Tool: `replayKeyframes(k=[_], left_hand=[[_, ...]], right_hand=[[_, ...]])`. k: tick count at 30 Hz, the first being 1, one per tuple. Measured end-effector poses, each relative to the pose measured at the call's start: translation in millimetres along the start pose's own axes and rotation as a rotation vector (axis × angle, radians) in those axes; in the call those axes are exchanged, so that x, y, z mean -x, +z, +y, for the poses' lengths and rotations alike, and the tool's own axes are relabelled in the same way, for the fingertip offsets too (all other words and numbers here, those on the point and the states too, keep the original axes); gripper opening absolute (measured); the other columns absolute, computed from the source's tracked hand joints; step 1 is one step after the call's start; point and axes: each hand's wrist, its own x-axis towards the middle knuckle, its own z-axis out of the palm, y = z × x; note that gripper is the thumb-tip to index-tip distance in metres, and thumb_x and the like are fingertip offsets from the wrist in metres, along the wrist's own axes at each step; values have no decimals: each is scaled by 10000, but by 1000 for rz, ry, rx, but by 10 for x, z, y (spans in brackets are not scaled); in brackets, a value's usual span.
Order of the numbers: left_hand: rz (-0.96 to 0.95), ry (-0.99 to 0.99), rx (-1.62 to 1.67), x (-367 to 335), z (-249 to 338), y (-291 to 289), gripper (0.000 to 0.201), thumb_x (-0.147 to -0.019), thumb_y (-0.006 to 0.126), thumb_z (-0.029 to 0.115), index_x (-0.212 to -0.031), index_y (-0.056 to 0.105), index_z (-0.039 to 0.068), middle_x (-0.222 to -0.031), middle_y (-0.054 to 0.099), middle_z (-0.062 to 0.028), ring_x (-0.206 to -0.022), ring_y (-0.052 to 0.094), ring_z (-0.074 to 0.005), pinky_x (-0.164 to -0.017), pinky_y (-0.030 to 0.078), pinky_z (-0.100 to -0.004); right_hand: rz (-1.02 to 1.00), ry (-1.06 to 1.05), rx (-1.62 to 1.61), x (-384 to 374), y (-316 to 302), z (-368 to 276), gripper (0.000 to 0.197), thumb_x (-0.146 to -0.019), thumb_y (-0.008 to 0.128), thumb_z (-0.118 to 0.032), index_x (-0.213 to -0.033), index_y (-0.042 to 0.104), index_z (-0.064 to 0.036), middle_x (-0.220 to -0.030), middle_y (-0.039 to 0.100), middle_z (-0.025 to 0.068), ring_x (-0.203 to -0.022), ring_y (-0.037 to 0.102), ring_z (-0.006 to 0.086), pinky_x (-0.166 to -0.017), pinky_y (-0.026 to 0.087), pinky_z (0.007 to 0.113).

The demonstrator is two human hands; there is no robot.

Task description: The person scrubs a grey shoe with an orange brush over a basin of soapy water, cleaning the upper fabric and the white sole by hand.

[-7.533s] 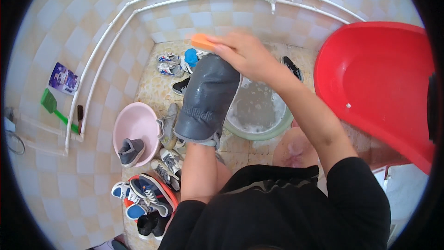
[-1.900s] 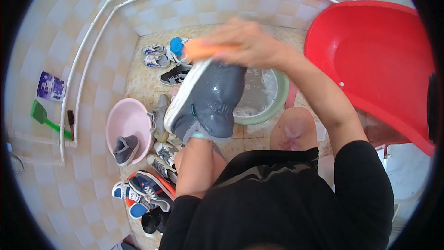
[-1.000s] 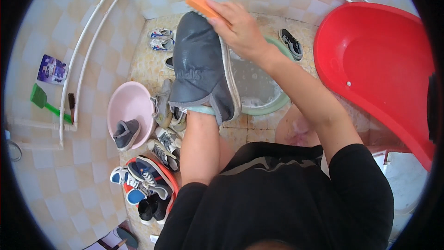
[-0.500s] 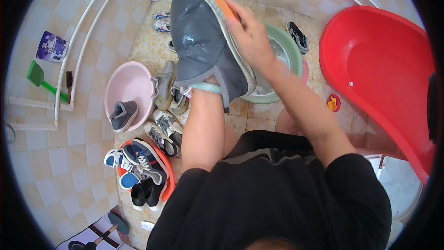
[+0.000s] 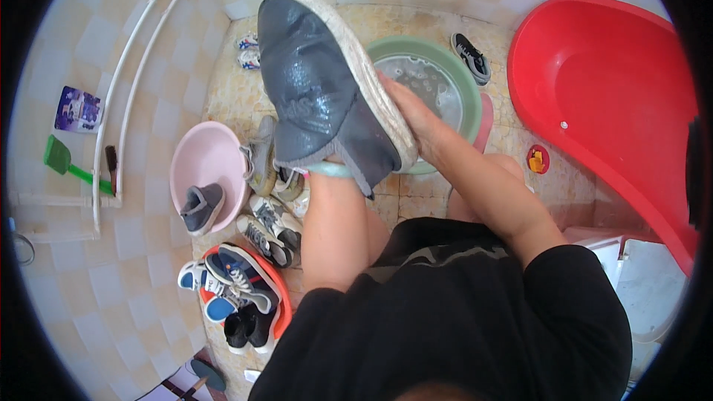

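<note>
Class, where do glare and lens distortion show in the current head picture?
Head view: glare glints on the raised grey shoe; same view, fisheye distortion bows the white pipes along the left, and black fills the corners.

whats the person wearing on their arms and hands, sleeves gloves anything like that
Short, plain black sleeves of a black T-shirt; both forearms are bare. A smooth, pale mint-green bangle circles the left wrist. No glove or watch shows on the right hand; its fingertips are hidden.
</note>
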Motion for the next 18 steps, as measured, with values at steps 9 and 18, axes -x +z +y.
replayKeyframes(k=[9, 18], left_hand=[[-23, -91, 194, -115, -11, 64, 410, -966, 427, 280, -1306, 467, 54, -1275, 506, -130, -1180, 471, -279, -1024, 369, -359], [-54, -240, 448, -193, 16, 223, 417, -966, 428, 307, -1303, 468, 64, -1262, 512, -120, -1166, 479, -268, -1009, 381, -356]], right_hand=[[-64, -236, 162, 124, 19, -90, 933, -781, 666, -572, -1421, 323, 13, -1328, 486, 137, -1212, 480, 190, -1033, 375, 291], [131, -32, 28, 233, 58, -254, 514, -860, 570, -396, -1176, 564, 9, -1082, 639, 135, -921, 624, 165, -845, 485, 291]])
